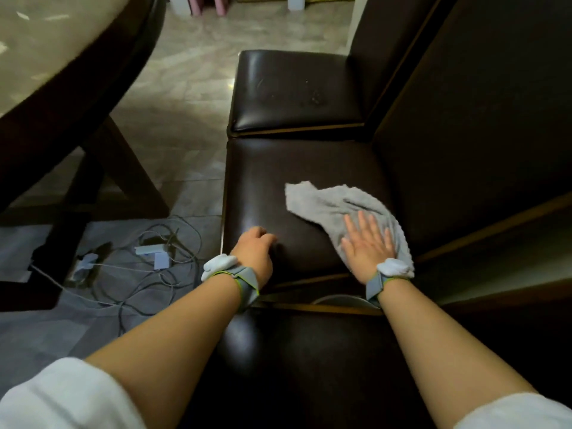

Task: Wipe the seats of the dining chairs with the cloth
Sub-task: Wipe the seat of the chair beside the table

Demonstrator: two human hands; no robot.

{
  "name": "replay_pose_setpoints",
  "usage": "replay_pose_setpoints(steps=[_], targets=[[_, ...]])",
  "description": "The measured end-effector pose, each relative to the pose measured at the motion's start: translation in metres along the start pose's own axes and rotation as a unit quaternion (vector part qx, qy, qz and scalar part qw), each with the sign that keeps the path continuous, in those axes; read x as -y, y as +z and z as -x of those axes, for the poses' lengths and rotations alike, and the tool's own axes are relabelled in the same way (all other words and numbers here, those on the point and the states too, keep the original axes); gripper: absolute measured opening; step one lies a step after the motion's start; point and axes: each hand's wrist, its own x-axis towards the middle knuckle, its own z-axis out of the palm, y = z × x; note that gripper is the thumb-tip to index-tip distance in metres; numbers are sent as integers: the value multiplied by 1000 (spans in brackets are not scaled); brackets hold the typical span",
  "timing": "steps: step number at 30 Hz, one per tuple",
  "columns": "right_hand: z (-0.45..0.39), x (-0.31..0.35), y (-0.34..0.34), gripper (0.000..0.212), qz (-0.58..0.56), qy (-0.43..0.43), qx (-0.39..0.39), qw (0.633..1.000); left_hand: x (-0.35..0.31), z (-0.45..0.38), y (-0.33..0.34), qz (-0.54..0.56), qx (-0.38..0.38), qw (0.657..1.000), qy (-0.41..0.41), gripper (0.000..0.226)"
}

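At lower centre of the frame, the right hand [368, 239] is laid flat with fingers straight and spread on the grey cloth [346, 212], which is pressed against the dark leather seat of the middle chair [263, 187]. A flat palm is judged to be used so that pressure is spread over a wide patch of cloth and more of the seat is covered with each pass. Just to its left, the left hand [255, 246] is rested on the bare seat with fingers curled under and nothing held; it appears to be placed there to brace the body and steady the chair while wiping is done. Grey straps are worn on both wrists.

Further up the frame, a second seat [294, 91] is set edge to edge with the one being wiped, and faint smudges are seen on its surface, so it is judged to need wiping next. A nearer seat [309, 351] lies beneath the forearms at the bottom. At upper left, the table edge [102, 57] is seen, and a tangle of cables [148, 264] lies on the floor at left centre.
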Motion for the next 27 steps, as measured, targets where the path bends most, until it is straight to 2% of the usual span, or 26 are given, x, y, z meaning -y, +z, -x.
replay_pose_setpoints(steps=[3,5,8,10,13,17,20,24,27], targets=[[-11,-26,-7,58,-58,72,12,996,-20,-18,0,-26,19,999,18,45],[-15,-24,-7,60,-57,89,-16,994,-29,-35,-2,-40,6,999,12,46],[-21,-17,-5,61,-44,99,-48,993,-35,-64,-13,-64,-3,995,-79,42],[-30,-17,-8,63,-28,85,-41,995,-33,-76,-19,-92,20,989,-116,48],[-74,-18,-19,68,1,64,-31,997,-21,-89,-27,-113,48,988,-91,61],[-152,-11,-44,61,-40,101,4,994,-4,-100,-37,-103,81,989,-64,68],[-194,3,-55,61,-58,146,16,987,1,-111,-46,-100,111,987,-49,67],[-220,22,-67,56,-39,205,48,977,9,-121,-61,-76,147,986,-18,53],[-229,66,-62,55,-22,114,60,991,20,-124,-65,-55,153,987,-5,45]])
